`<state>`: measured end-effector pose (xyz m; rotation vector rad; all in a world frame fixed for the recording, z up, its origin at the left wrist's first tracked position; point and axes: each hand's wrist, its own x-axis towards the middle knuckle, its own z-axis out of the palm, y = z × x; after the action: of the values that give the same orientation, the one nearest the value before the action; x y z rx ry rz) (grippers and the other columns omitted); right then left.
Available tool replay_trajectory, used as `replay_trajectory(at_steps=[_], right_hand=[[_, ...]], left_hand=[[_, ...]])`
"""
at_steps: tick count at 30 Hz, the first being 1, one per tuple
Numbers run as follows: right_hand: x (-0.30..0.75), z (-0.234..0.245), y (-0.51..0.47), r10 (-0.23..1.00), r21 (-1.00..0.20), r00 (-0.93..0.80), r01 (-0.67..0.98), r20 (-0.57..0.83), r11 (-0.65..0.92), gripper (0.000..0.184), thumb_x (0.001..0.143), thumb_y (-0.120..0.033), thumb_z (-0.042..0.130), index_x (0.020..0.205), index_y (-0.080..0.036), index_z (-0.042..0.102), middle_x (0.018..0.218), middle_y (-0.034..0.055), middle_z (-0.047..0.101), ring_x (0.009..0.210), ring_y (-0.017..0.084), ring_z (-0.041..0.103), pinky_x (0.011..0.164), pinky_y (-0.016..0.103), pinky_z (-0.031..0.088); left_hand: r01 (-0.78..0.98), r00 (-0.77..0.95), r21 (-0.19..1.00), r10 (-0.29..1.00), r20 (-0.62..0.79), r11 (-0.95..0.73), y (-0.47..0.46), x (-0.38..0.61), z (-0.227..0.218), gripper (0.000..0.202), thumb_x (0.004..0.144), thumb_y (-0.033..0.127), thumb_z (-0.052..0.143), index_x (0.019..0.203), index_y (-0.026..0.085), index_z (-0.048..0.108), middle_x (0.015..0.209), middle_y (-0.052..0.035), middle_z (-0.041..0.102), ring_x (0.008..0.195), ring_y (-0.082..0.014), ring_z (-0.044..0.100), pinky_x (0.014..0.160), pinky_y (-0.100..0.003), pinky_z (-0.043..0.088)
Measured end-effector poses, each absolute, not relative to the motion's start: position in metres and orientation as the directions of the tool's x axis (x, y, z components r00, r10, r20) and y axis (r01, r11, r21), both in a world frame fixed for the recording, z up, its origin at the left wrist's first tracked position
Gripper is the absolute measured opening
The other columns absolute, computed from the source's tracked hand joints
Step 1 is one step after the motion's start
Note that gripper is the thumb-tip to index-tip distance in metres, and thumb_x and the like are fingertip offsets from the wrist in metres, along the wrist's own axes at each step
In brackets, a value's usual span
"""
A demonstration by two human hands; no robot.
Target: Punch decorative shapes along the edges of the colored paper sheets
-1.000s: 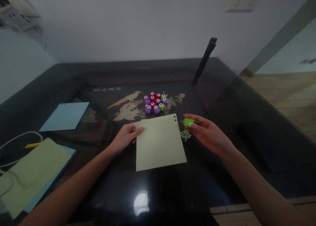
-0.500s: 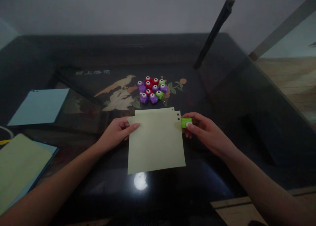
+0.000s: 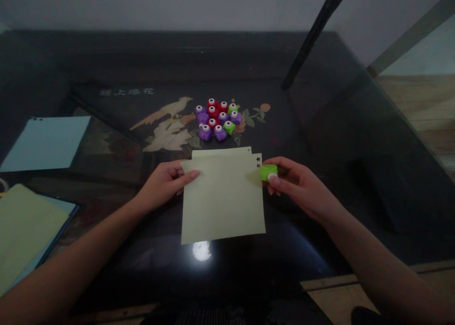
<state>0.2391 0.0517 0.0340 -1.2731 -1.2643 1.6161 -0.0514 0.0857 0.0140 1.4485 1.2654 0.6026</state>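
My left hand (image 3: 169, 182) pinches the left edge of a pale yellow paper sheet (image 3: 222, 202), thumb on top and fingers underneath. Two star-shaped holes show near the sheet's upper right corner. Behind it peeks the top strip of another pale yellow sheet (image 3: 218, 152), with one small hole at its right end. In my right hand (image 3: 296, 183) is a green craft punch (image 3: 269, 172), its white button under my thumb. The punch sits at the front sheet's right edge, just below the star holes; whether paper is inside its slot I cannot tell.
Beyond the paper, several purple, red and green craft punches (image 3: 216, 119) cluster on the dark glossy table (image 3: 227, 277). At left lie a light blue sheet (image 3: 46, 142) with small holes and a stack of yellow and blue paper (image 3: 28, 230). A dark post (image 3: 313, 38) rises at the back right.
My view has shifted slightly, so the table's contents sit a little higher. The green punch overlaps the sheet's edge slightly more; both hands keep their holds.
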Motion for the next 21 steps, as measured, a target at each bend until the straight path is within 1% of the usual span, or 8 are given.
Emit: replay_trajectory(at_steps=[4,8,13,16,18,21], right_hand=[[0.237,0.034,0.052,0.929,-0.962,-0.248,0.061,-0.273,-0.267,0.028,0.077,-0.033,0.07,0.099,-0.02,0.061,0.074,-0.0005,0.061,0.058,0.009,0.051,0.052,0.023,0.043],[0.234,0.034,0.051,0.926,-0.957,-0.243,0.091,-0.288,-0.274,0.027,0.076,-0.032,0.071,0.098,-0.02,0.061,0.075,-0.0007,0.061,0.057,0.009,0.049,0.05,0.022,0.041],[0.23,0.032,0.05,0.931,-0.959,-0.228,0.093,-0.284,-0.269,0.027,0.075,-0.033,0.071,0.096,-0.021,0.059,0.076,-0.001,0.061,0.058,0.009,0.051,0.051,0.023,0.04],[0.228,0.031,0.051,0.932,-0.961,-0.235,0.088,-0.276,-0.263,0.026,0.074,-0.033,0.07,0.095,-0.021,0.059,0.078,-0.0009,0.061,0.059,0.009,0.052,0.052,0.023,0.04],[0.227,0.03,0.051,0.931,-0.96,-0.235,0.095,-0.278,-0.263,0.026,0.074,-0.032,0.07,0.095,-0.021,0.058,0.078,-0.0007,0.061,0.059,0.009,0.051,0.051,0.023,0.04],[0.227,0.029,0.051,0.933,-0.958,-0.22,0.112,-0.284,-0.265,0.026,0.074,-0.031,0.07,0.096,-0.021,0.058,0.078,-0.0006,0.061,0.058,0.009,0.05,0.051,0.023,0.039]], left_hand=[[0.38,0.316,0.917,0.914,-0.253,0.122,0.087,-0.052,0.013,0.02,0.077,0.036,0.063,0.073,0.017,0.063,0.046,0.0065,0.048,0.039,-0.0068,0.039,0.037,-0.016,0.028],[0.385,0.295,0.914,0.921,-0.256,0.13,0.085,-0.052,0.011,0.019,0.077,0.036,0.064,0.075,0.017,0.064,0.047,0.0063,0.049,0.039,-0.0067,0.04,0.037,-0.016,0.029],[0.386,0.293,0.91,0.916,-0.275,0.15,0.084,-0.05,0.014,0.022,0.075,0.038,0.065,0.067,0.017,0.062,0.053,0.0028,0.058,0.045,-0.0091,0.049,0.039,-0.016,0.034],[0.377,0.296,0.91,0.908,-0.296,0.173,0.084,-0.048,0.015,0.022,0.074,0.04,0.066,0.073,0.018,0.065,0.056,0.0013,0.063,0.048,-0.0113,0.054,0.041,-0.018,0.039],[0.38,0.304,0.91,0.906,-0.295,0.168,0.084,-0.048,0.015,0.022,0.074,0.04,0.066,0.079,0.018,0.066,0.056,0.0016,0.063,0.047,-0.0114,0.054,0.041,-0.018,0.04],[0.375,0.319,0.915,0.907,-0.275,0.146,0.085,-0.049,0.013,0.02,0.076,0.037,0.065,0.081,0.018,0.067,0.056,0.0024,0.063,0.046,-0.0103,0.053,0.041,-0.017,0.039]])
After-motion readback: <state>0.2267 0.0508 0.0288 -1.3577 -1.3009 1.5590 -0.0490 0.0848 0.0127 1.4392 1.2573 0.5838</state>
